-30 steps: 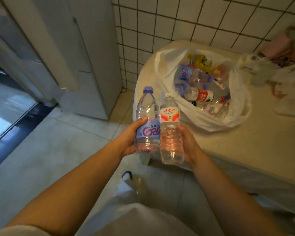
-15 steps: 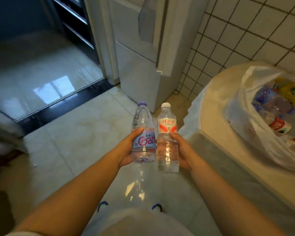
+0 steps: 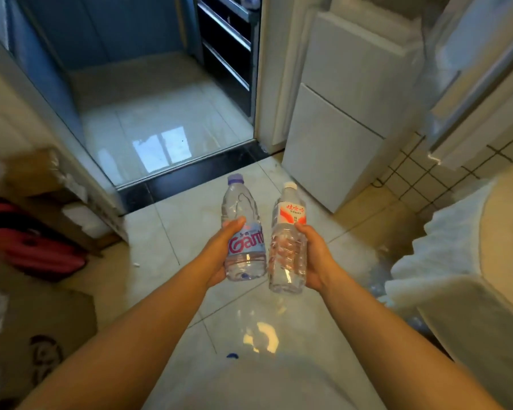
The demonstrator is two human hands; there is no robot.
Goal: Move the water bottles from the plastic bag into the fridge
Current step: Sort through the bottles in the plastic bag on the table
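Tiled floor [image 3: 166,232] underfoot, doorway ahead. Left hand [image 3: 219,255] wrapped round purple-capped bottle [image 3: 242,232], right hand [image 3: 314,258] round white-capped bottle [image 3: 288,241]. Turned away from bag (now out of view); fridge [image 3: 347,113] closer, ahead-right, doors apparently closed. Carry underway.

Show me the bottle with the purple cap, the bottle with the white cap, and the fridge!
Purple-cap bottle [image 3: 243,241], head view, on its label.
White-cap bottle [image 3: 288,253], head view, on the clear ribbed body.
Fridge [image 3: 335,143], head view, on the lower door front.
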